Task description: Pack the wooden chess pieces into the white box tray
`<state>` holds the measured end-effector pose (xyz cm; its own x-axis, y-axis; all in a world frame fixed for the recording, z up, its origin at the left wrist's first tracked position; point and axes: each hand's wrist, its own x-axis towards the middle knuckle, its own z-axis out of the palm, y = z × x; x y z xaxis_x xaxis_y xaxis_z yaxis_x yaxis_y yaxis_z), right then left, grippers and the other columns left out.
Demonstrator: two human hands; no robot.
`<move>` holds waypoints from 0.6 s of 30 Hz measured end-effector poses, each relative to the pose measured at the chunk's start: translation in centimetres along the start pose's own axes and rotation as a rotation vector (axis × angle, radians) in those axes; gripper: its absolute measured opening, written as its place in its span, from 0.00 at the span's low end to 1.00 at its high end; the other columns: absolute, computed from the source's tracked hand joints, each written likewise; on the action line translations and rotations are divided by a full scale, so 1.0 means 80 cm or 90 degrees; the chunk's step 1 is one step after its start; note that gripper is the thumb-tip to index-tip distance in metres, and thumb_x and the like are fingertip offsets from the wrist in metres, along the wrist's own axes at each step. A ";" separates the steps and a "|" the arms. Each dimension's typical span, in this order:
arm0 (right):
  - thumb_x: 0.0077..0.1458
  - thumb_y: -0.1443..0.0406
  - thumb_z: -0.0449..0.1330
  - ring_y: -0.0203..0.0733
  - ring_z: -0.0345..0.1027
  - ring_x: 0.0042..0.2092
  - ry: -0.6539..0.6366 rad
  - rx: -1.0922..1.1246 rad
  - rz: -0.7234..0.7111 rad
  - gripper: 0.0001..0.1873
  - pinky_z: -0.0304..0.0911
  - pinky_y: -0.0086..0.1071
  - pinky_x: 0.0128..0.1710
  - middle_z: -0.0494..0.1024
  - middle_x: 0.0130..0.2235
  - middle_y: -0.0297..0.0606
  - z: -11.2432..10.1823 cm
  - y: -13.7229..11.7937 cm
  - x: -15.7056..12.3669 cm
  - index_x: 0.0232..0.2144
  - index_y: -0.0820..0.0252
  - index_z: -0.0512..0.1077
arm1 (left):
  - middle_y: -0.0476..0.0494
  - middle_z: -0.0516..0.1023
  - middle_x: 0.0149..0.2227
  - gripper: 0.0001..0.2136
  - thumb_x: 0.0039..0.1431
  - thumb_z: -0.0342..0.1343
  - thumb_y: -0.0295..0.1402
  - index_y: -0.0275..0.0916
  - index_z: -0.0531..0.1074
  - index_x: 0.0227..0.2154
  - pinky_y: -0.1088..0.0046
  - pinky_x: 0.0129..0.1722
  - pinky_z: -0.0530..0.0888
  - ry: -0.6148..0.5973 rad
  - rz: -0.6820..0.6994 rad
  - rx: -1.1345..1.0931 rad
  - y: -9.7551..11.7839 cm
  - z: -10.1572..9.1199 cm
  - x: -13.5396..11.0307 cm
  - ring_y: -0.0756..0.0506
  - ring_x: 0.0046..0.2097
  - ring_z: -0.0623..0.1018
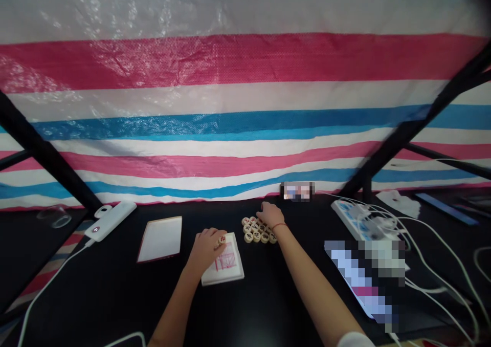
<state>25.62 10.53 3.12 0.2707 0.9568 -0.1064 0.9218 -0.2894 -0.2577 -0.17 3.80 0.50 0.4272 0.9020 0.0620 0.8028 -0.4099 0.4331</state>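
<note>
Covering the far right of the pieces (256, 228), the right hand (271, 216) is nearer them; whether its fingers grip, I cannot tell. Left of these rows on the table (255, 306), the left hand's (206, 245) fingers clamp a single piece (222, 240) by the pad's (231, 265) far edge.

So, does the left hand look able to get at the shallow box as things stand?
Probably yes: the left hand is near the shallow box, with only table between. The piece it seems to hold might hamper a grasp.
</note>
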 end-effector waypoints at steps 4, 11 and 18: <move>0.46 0.70 0.62 0.49 0.75 0.41 -0.020 -0.005 0.005 0.10 0.62 0.32 0.36 0.79 0.37 0.49 -0.007 -0.004 0.007 0.35 0.64 0.76 | 0.45 0.76 0.47 0.16 0.59 0.53 0.33 0.49 0.71 0.51 0.64 0.47 0.66 0.016 0.007 -0.009 -0.004 0.005 -0.002 0.43 0.48 0.72; 0.56 0.66 0.56 0.40 0.73 0.41 0.030 0.088 -0.158 0.12 0.62 0.29 0.41 0.79 0.38 0.40 -0.027 -0.031 -0.044 0.42 0.58 0.74 | 0.45 0.76 0.46 0.16 0.59 0.53 0.33 0.49 0.72 0.51 0.64 0.46 0.67 0.041 0.027 -0.021 -0.012 0.013 -0.002 0.43 0.47 0.73; 0.54 0.73 0.56 0.41 0.70 0.39 -0.016 0.187 -0.437 0.09 0.62 0.30 0.39 0.77 0.36 0.38 0.015 -0.060 -0.136 0.36 0.59 0.73 | 0.45 0.76 0.47 0.16 0.61 0.53 0.35 0.48 0.71 0.52 0.64 0.46 0.67 0.027 0.026 -0.014 -0.011 0.012 -0.003 0.42 0.48 0.73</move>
<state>17.94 1.47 4.33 -0.3485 0.9253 0.1498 0.7684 0.3735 -0.5197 -0.61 3.86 -0.76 0.4413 0.8896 0.1179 0.7754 -0.4441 0.4489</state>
